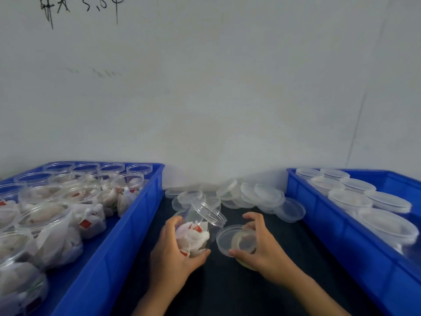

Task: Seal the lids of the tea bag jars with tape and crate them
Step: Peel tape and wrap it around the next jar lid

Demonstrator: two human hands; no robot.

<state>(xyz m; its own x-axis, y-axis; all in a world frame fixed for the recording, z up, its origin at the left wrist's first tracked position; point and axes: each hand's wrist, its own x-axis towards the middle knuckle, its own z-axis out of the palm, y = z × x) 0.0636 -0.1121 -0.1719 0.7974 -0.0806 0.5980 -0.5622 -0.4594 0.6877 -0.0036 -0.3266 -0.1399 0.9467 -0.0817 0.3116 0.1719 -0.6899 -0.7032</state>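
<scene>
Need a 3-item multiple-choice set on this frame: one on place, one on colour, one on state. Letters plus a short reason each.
1. Where do the loose lids lie?
A. between the two crates
B. inside the left crate
C. on the floor

2. What colour are the crates?
A. red
B. green
C. blue

3. The jar in the left hand is:
A. lidded and taped
B. open, holding tea bags
C. empty

Answers:
1 A, they are piled on the dark table against the wall.
2 C, both walls are blue.
3 B, its mouth is bare and the right hand holds a lid beside it.
</scene>
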